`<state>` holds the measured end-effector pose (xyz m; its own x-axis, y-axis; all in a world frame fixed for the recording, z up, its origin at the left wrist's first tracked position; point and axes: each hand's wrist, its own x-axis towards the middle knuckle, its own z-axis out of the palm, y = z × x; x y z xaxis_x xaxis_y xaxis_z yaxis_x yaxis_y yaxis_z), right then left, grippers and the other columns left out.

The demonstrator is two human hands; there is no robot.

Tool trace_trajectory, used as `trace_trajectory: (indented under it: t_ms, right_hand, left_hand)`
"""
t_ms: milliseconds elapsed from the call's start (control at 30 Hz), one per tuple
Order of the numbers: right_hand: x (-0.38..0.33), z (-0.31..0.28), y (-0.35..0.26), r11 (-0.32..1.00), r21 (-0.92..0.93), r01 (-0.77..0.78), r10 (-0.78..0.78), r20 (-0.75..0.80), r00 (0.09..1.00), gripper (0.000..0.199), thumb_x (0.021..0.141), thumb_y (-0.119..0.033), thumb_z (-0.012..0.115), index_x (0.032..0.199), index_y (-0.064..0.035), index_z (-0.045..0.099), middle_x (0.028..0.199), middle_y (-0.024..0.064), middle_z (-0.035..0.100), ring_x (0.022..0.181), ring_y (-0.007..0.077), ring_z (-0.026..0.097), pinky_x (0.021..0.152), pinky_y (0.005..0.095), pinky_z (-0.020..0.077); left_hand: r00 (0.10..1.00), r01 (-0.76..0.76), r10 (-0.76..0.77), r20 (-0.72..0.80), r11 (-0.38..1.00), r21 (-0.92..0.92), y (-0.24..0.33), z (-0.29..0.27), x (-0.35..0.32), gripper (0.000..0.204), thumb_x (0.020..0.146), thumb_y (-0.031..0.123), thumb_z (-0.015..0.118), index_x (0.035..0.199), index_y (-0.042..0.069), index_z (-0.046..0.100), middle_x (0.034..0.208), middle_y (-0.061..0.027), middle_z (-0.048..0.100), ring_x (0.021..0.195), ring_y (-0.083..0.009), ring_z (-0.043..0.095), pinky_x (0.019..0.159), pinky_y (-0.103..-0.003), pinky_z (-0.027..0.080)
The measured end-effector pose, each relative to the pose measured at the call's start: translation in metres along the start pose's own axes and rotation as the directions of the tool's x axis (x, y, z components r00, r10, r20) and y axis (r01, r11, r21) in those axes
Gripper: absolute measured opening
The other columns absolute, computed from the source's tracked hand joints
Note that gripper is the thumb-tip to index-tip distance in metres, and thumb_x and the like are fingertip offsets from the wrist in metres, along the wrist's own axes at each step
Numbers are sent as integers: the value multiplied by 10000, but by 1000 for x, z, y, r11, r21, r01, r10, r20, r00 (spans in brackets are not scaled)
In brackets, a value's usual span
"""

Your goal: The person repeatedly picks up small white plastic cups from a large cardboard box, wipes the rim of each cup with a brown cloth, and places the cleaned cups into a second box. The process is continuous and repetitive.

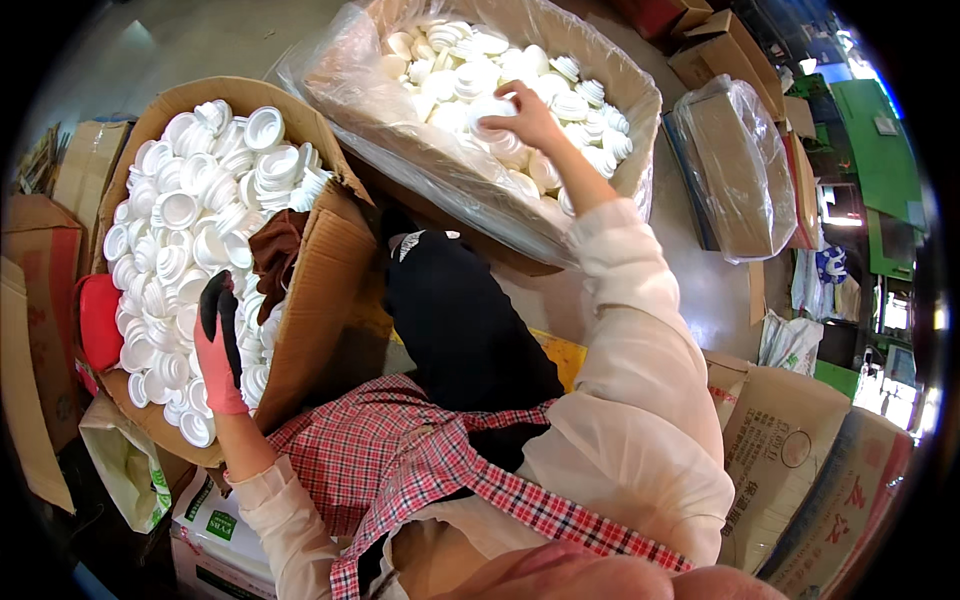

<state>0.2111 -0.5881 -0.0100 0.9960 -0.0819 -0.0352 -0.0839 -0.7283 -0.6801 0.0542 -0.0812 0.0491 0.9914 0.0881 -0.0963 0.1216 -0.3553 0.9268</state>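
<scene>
My left hand (222,345), in a pink glove with a dark palm, is over a cardboard box (325,275) heaped with white round plastic caps (180,210). Its fingers point away from me, stretched out, and no cap shows in its grasp. At the far side my bare right hand (525,118) reaches over a second carton with a clear plastic liner (350,100), filled with similar caps (455,75). Thumb and forefinger are apart there, with a pale cap (490,112) right by the fingertips. Bright glare blurs the caps around them.
Brown cloth (275,250) lies over the near box's right edge. Something red (100,322) sits against its left side. A white bag (125,460) and a printed carton (225,535) are below it. More cartons (790,460) stand at my right; a plastic-wrapped box (735,165) is farther off.
</scene>
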Motion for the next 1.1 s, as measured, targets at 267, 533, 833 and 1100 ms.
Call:
trace_trajectory:
  t_ms: [267, 533, 833, 1100]
  right_hand:
    - [-117, -59, 65, 987, -153, 54, -16, 244, 970, 524, 634, -207, 839, 1086, -68, 612, 1042, 87, 612, 951, 238, 569, 846, 337, 476]
    - [-91, -49, 51, 859, -465, 213, 81, 535, 841, 381, 760, -372, 748, 1012, -92, 691, 928, 155, 680, 917, 320, 624, 821, 419, 494]
    - [72, 35, -8, 882, -373, -289, 229, -197, 953, 812, 771, -626, 645, 1277, -2, 525, 1174, 212, 621, 1146, 366, 524, 890, 448, 480]
    - [51, 7, 22, 989, 148, 11, -57, 311, 949, 692, 684, -394, 830, 1249, -71, 595, 1173, 186, 632, 1073, 288, 604, 906, 362, 468]
  left_hand:
    - [1000, -2, 4, 29, 997, -77, 4, 20, 5, 346, 974, 170, 484, 1251, -23, 560, 1206, -118, 606, 1113, -198, 558, 977, -314, 412]
    - [973, -217, 164, 161, 885, 412, -4, 65, -13, 437, 881, 29, 554, 1306, -35, 469, 1303, -218, 505, 1242, -346, 469, 1061, -388, 345]
    - [939, -343, 242, 244, 595, 727, 4, 79, -13, 601, 784, 120, 673, 1316, -21, 432, 1302, -220, 476, 1212, -390, 435, 1058, -450, 328]
    - [949, -316, 234, 212, 717, 621, 3, 75, -11, 562, 782, 129, 677, 1288, -5, 472, 1278, -207, 494, 1188, -392, 454, 1036, -448, 356]
